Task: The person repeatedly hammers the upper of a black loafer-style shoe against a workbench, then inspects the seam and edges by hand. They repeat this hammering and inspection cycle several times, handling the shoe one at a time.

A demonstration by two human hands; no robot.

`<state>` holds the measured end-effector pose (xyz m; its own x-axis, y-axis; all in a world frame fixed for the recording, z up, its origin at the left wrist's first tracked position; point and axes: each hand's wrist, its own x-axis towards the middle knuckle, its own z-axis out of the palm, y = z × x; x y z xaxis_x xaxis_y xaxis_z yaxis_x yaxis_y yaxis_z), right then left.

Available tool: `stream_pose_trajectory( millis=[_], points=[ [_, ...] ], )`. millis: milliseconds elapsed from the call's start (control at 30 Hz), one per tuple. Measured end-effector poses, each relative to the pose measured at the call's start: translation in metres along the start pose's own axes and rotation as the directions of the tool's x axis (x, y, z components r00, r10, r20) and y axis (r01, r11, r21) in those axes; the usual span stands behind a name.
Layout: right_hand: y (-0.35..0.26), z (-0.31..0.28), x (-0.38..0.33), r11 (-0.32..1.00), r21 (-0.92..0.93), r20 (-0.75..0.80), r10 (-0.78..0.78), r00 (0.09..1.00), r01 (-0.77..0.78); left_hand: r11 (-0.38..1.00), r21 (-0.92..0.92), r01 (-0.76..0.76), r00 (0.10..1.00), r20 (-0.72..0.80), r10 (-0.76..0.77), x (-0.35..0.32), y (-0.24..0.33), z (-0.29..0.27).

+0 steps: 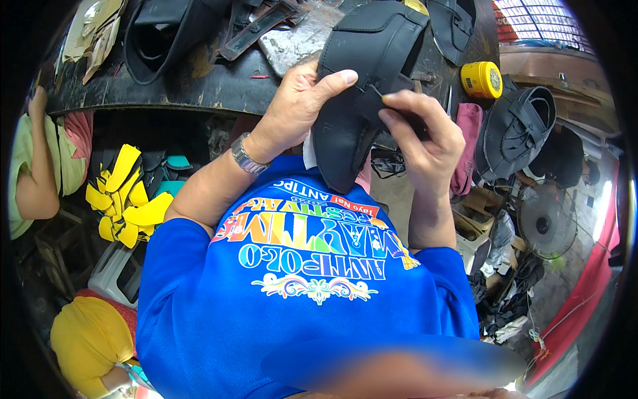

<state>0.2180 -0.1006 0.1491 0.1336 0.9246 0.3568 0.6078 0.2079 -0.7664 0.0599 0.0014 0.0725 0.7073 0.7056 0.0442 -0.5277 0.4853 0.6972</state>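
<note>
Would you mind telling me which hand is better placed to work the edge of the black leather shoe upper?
The right hand: its fingers pinch the seam edge of the black leather shoe upper. The left hand is wrapped around its side, thumb on top, steadying it.

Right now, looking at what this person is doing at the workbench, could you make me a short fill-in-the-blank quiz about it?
1. Both hands hold a black ____ upper above the lap.
2. The left hand has a silver ____ on its wrist.
3. The small round tin on the bench edge is ____ in colour.
4. The right hand pinches the upper with its ____ and forefinger.

Missing words: shoe; watch; yellow; thumb
</note>
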Motion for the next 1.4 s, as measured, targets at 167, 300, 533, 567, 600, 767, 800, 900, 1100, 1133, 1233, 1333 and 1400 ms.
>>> stream_pose_trajectory(
  millis=[167,300,533,567,600,767,800,900,1100,1133,1233,1333,1400],
  points=[
    [-0.003,0.003,-0.004,0.997,0.079,-0.061,0.027,0.998,-0.022,0.998,0.056,0.01,1.0,0.026,-0.011,-0.002,-0.002,-0.001],
    [0.006,0.008,-0.002,0.994,0.105,-0.012,0.015,1.0,-0.014,0.998,0.056,0.005,0.999,0.032,-0.007,-0.004,-0.003,-0.004],
    [0.013,0.014,-0.005,0.987,0.116,-0.06,0.116,0.991,-0.109,0.999,0.023,0.026,0.999,0.041,-0.026,-0.004,-0.003,-0.009],
    [0.014,0.015,-0.005,0.992,0.092,-0.059,0.097,0.994,-0.091,1.0,0.025,0.013,0.999,0.049,-0.014,-0.004,-0.003,-0.009],
    [0.014,0.016,-0.005,0.984,0.137,-0.067,0.121,0.99,-0.111,0.999,0.046,0.019,0.999,0.034,-0.02,-0.004,-0.004,-0.009],
    [0.013,0.018,-0.005,0.964,0.222,-0.099,0.171,0.98,-0.146,0.997,0.078,0.019,0.999,0.032,-0.022,-0.002,-0.004,-0.008],
    [0.013,0.019,-0.005,0.961,0.228,-0.103,0.184,0.977,-0.157,0.997,0.079,0.007,1.0,0.018,-0.008,-0.002,-0.004,-0.008],
    [0.013,0.022,-0.006,0.948,0.266,-0.119,0.212,0.97,-0.174,0.998,0.065,-0.014,1.0,-0.014,0.015,-0.002,-0.005,-0.006],
    [0.01,0.025,-0.007,0.928,0.313,-0.131,0.252,0.959,-0.201,0.999,0.033,0.003,1.0,0.001,-0.003,-0.003,-0.004,-0.006],
    [0.01,0.025,-0.006,0.93,0.304,-0.125,0.254,0.959,-0.207,0.998,0.066,-0.003,1.0,0.002,0.003,-0.003,-0.004,-0.007],
    [0.009,0.022,-0.004,0.936,0.266,-0.1,0.266,0.959,-0.232,0.992,0.126,0.027,1.0,-0.001,-0.027,-0.002,-0.004,-0.008],
    [0.008,0.02,-0.001,0.934,0.257,-0.078,0.278,0.957,-0.25,0.985,0.168,0.044,0.999,-0.005,-0.043,-0.001,-0.004,-0.01],
    [0.008,0.018,0.002,0.939,0.23,-0.065,0.275,0.959,-0.254,0.984,0.172,0.05,0.999,-0.001,-0.051,0.001,-0.004,-0.012]
  ],
)
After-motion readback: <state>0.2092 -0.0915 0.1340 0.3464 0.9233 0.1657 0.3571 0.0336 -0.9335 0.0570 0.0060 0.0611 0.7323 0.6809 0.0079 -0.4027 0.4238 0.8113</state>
